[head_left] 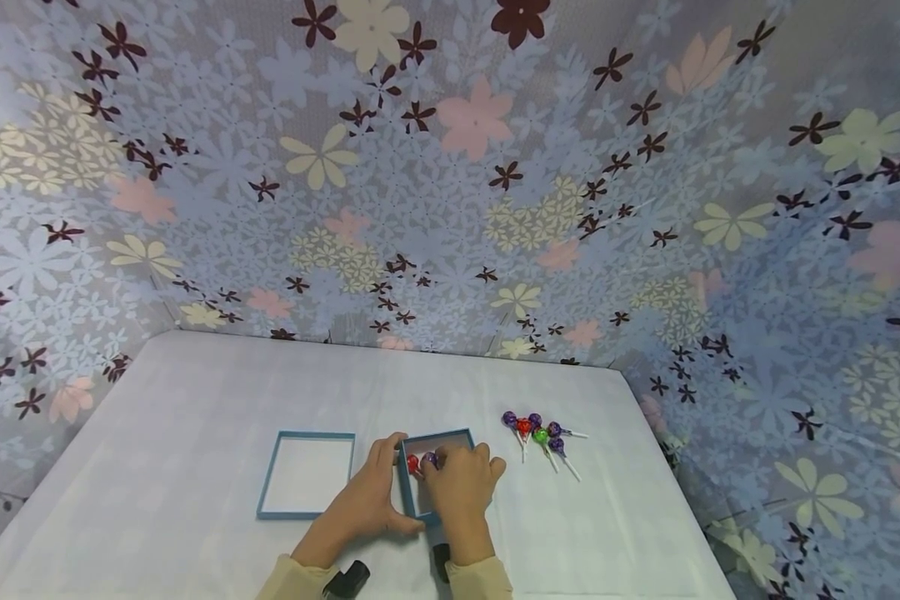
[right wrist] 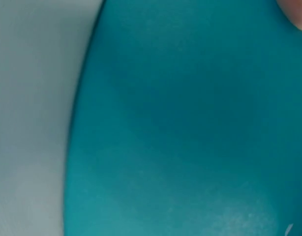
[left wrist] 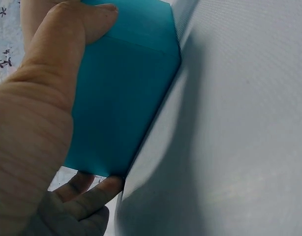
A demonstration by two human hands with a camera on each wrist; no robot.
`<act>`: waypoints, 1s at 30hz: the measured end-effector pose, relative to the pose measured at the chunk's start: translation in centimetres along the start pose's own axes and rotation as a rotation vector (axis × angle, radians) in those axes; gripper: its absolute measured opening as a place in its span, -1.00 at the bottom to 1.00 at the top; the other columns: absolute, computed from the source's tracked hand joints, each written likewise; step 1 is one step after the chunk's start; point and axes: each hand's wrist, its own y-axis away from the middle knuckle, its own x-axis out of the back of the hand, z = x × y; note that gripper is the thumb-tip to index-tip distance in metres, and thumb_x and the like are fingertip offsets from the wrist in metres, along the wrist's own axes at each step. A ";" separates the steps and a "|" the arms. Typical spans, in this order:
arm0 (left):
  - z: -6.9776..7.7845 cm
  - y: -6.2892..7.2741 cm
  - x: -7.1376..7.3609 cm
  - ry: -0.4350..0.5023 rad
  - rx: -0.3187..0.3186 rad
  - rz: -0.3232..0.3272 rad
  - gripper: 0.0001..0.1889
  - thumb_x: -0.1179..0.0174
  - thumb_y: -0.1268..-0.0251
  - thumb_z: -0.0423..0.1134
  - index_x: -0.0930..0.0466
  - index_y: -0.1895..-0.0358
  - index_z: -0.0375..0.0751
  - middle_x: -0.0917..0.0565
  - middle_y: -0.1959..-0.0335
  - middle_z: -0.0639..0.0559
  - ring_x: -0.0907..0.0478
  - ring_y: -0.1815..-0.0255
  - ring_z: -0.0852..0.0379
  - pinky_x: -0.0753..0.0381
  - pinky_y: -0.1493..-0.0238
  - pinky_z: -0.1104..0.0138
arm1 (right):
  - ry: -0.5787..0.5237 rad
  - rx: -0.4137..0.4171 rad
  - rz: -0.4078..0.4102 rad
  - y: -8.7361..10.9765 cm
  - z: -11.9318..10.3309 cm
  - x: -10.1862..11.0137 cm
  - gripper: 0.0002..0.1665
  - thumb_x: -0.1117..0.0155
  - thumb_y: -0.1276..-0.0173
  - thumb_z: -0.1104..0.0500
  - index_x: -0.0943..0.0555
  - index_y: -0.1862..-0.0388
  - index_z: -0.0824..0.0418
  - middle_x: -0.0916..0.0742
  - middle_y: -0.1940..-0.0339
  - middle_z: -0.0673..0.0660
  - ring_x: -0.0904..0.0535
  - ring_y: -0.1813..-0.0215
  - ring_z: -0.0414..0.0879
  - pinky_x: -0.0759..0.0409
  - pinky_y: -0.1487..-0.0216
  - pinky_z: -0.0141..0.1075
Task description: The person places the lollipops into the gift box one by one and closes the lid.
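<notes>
Box (head_left: 422,497) on white table (head_left: 607,525), teal outside, pale inside, 1 red lollipop (head_left: 412,461) in it. Left hand (head_left: 371,496) clamps box; right hand (head_left: 462,483) in box, pinch cannot tell. Head view alone shows 6 lollipops (head_left: 541,436) right of box; left wrist adds thumb (left wrist: 98,24) on box's wall.

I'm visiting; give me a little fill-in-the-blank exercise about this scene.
The right hand reaches into a teal rectangular box gripped by the ____ hand.
In the head view, loose round-headed, white-sticked lollipops lie to the box's ____, opposite a teal-rimmed square tray.
One loose lollipop is red, one ____, the rest purple.
Inside the box, beside a red lollipop, is a ____ one.
Missing words: left; right; green; purple.
</notes>
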 end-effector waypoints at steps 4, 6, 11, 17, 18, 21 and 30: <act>0.1 0.0 0.0 0.002 0.004 0.003 0.42 -0.70 0.44 0.15 0.04 -0.53 -0.29 -0.29 -0.32 -0.31 -0.45 -0.24 -0.12 -0.55 -0.25 -0.02 | -0.027 -0.002 0.002 0.0 0.1 0.2 -0.76 -0.56 -0.08 -0.08 -0.84 0.35 0.01 -0.76 0.52 0.02 -0.47 0.28 0.05 -0.23 0.17 0.03; 0.1 0.0 -0.1 -0.001 0.002 0.001 0.41 -0.69 0.43 0.14 0.04 -0.54 -0.29 -0.28 -0.32 -0.32 -0.45 -0.25 -0.14 -0.55 -0.25 -0.03 | -0.051 -0.009 0.004 0.1 0.2 0.2 -0.77 -0.56 -0.09 -0.08 -0.84 0.36 0.01 -0.77 0.50 0.01 -0.47 0.28 0.03 -0.23 0.17 0.03; 0.3 0.2 -0.1 -0.003 0.001 -0.007 0.41 -0.68 0.41 0.14 0.05 -0.53 -0.31 -0.27 -0.33 -0.33 -0.43 -0.26 -0.15 -0.54 -0.26 -0.04 | -0.092 -0.013 0.044 0.1 0.4 0.6 -0.77 -0.59 -0.06 -0.06 -0.84 0.38 0.02 -0.79 0.47 -0.01 -0.46 0.29 0.01 -0.22 0.19 0.01; 0.6 0.2 0.0 0.027 0.008 -0.004 0.40 -0.70 0.40 0.10 0.05 -0.54 -0.32 -0.26 -0.33 -0.34 -0.42 -0.28 -0.17 -0.51 -0.29 -0.06 | -0.117 -0.015 0.110 0.0 0.7 1.6 -0.78 -0.61 -0.02 -0.02 -0.84 0.35 0.01 -0.80 0.44 -0.04 -0.44 0.31 -0.02 -0.20 0.19 0.00; 0.6 0.2 0.0 0.031 0.010 -0.004 0.40 -0.70 0.40 0.10 0.05 -0.54 -0.32 -0.26 -0.33 -0.34 -0.42 -0.27 -0.17 -0.51 -0.29 -0.06 | -0.119 -0.020 0.114 0.0 0.7 1.8 -0.77 -0.61 -0.03 -0.02 -0.84 0.33 0.01 -0.80 0.43 -0.04 -0.44 0.31 -0.02 -0.20 0.19 0.00; 0.5 0.2 0.0 0.024 0.018 -0.006 0.40 -0.70 0.40 0.11 0.05 -0.54 -0.30 -0.26 -0.33 -0.33 -0.43 -0.27 -0.18 -0.52 -0.28 -0.06 | -0.114 -0.034 0.111 0.0 0.9 2.1 -0.76 -0.61 -0.05 -0.03 -0.84 0.30 0.01 -0.81 0.42 -0.04 -0.45 0.30 -0.01 -0.22 0.16 0.02; 0.5 0.1 -0.1 0.014 0.033 -0.011 0.41 -0.68 0.41 0.17 0.06 -0.54 -0.28 -0.25 -0.35 -0.34 -0.42 -0.31 -0.21 -0.51 -0.29 -0.07 | -0.124 -0.050 0.142 -0.4 1.9 2.2 -0.75 -0.62 -0.04 -0.02 -0.84 0.31 0.03 -0.81 0.42 -0.04 -0.45 0.31 -0.02 -0.20 0.20 0.03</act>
